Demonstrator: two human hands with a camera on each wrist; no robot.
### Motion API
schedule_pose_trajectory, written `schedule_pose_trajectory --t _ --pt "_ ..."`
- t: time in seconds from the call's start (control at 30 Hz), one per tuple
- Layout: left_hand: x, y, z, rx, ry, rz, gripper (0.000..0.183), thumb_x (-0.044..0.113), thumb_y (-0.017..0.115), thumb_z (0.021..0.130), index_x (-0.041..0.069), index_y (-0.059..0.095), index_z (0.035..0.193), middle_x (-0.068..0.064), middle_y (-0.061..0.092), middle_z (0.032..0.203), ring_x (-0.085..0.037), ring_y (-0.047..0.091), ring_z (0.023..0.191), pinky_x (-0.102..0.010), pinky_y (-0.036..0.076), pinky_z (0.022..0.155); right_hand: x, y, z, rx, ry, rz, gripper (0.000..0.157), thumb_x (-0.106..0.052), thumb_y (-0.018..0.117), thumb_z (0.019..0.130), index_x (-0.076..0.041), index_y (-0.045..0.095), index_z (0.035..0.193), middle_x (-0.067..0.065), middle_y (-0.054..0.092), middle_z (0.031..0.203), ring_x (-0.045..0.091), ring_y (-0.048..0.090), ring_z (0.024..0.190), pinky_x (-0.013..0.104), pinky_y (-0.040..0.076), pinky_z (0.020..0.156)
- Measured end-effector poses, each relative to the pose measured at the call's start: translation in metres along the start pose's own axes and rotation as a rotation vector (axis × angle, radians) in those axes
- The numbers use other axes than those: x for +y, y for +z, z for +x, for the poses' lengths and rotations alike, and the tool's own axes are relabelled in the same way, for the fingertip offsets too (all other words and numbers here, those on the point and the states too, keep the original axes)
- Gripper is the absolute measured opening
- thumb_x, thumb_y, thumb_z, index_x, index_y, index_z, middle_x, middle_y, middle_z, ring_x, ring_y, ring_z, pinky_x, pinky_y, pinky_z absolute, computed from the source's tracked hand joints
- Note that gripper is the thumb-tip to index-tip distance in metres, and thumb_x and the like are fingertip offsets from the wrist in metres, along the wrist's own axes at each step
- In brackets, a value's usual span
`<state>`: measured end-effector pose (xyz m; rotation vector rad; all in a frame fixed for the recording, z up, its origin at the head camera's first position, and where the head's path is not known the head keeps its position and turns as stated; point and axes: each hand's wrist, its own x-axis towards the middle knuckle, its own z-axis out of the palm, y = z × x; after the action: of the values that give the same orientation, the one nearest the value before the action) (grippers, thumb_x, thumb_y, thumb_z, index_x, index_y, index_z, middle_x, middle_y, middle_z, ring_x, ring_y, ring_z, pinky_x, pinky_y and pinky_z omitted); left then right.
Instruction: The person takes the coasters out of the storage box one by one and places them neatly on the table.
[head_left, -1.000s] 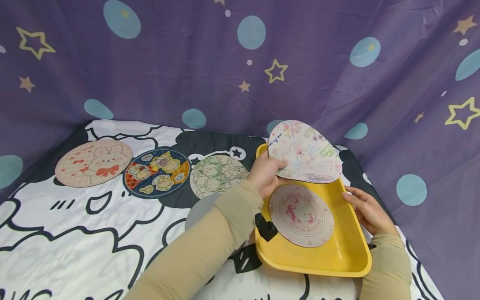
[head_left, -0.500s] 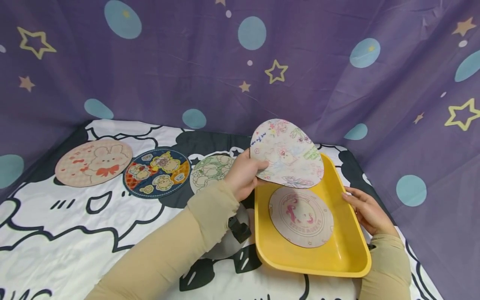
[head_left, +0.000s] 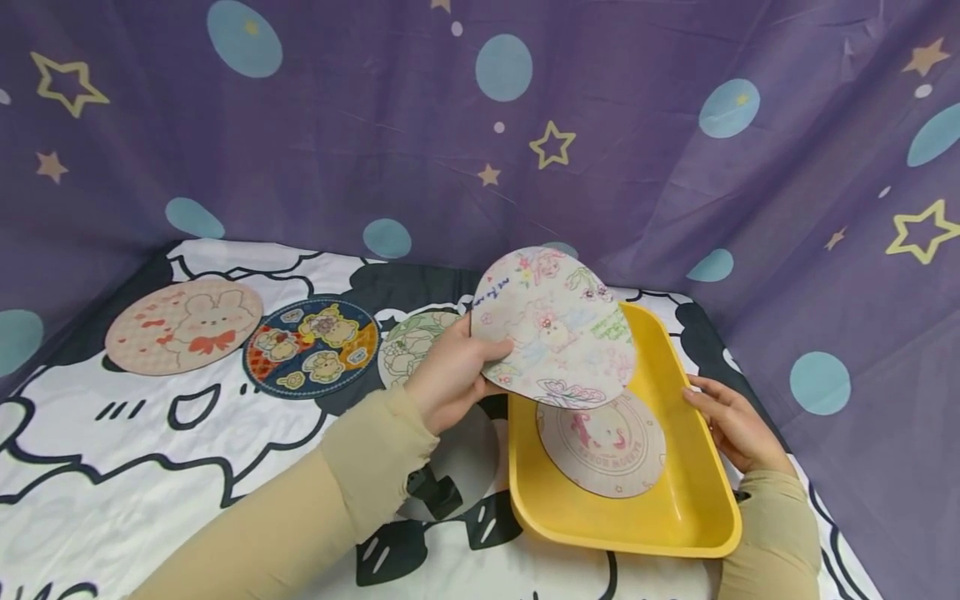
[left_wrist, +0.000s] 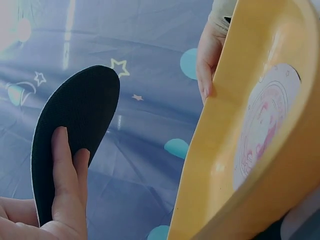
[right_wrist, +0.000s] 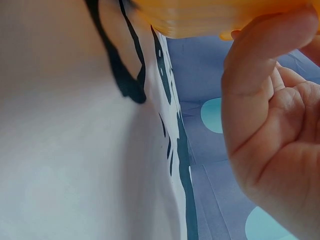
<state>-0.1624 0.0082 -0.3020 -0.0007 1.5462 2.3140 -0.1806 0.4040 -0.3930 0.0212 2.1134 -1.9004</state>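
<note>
In the head view my left hand (head_left: 457, 367) grips a round mouse pad (head_left: 555, 329), white with pastel sketches, by its left edge. Thumb lies on the printed face; the left wrist view shows fingers against its black underside (left_wrist: 82, 110). The held pad is tilted above the yellow tray (head_left: 693, 492), overlapping its far left part. Inside the tray lies another round pad (head_left: 607, 467) with a pink unicorn-like print, its far edge hidden by the held one. My right hand (head_left: 738, 425) holds the tray's right rim, the fingers curled at the edge in the right wrist view.
To the left, a pink rabbit pad (head_left: 183, 327), a dark blue pad (head_left: 311, 346) and a green floral pad (head_left: 408, 342) lie in a row. A grey disc (head_left: 468, 454) is partly under my left wrist. A purple curtain (head_left: 337, 125) hangs behind the black-and-white tablecloth (head_left: 150, 517).
My left hand has moved left and slightly toward me with the sketched mouse pad, uncovering the tray's far part. The right hand stays at the tray's rim.
</note>
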Motion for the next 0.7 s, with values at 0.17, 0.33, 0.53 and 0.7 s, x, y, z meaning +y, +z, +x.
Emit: schedule_pose_trajectory --t 0.17,0.33,0.53,0.7 --pt "-0.003 -0.016 -0.01 0.012 -0.001 0.006 0.044 0.004 0.047 0.102 0.015 0.044 0.144 -0.009 0.059 0.13 -0.011 0.067 0.094 -0.032 0.056 0.082 0.0 0.001 -0.002 0.015 0.009 -0.016 0.02 -0.023 0.052 0.104 -0.022 0.049 0.124 -0.01 0.072 0.101 0.008 0.069 0.08 0.023 0.06 0.07" --pt "-0.005 -0.034 -0.018 0.024 0.001 0.019 0.043 0.005 0.046 0.102 0.015 0.043 0.145 -0.008 0.06 0.131 -0.012 0.068 0.099 -0.033 0.057 0.083 -0.001 0.002 0.001 -0.006 -0.02 0.011 0.019 -0.019 0.05 0.105 -0.019 0.05 0.124 -0.007 0.072 0.1 0.008 0.07 0.08 0.023 0.059 0.067" --pt "-0.008 -0.055 -0.029 0.021 0.021 0.019 0.044 0.006 0.045 0.103 0.012 0.04 0.146 -0.005 0.062 0.127 -0.014 0.069 0.103 -0.035 0.058 0.086 0.0 0.003 0.003 -0.004 -0.014 0.033 0.018 -0.018 0.05 0.104 -0.019 0.052 0.122 -0.006 0.073 0.099 0.008 0.069 0.078 0.023 0.059 0.066" --pt "-0.01 -0.068 -0.038 0.016 0.029 0.012 0.045 0.007 0.046 0.103 0.011 0.037 0.147 -0.002 0.064 0.123 -0.014 0.068 0.104 -0.036 0.058 0.087 0.001 0.001 0.001 0.009 -0.011 0.025 0.017 -0.018 0.05 0.104 -0.019 0.052 0.121 -0.007 0.073 0.098 0.008 0.069 0.078 0.023 0.059 0.066"
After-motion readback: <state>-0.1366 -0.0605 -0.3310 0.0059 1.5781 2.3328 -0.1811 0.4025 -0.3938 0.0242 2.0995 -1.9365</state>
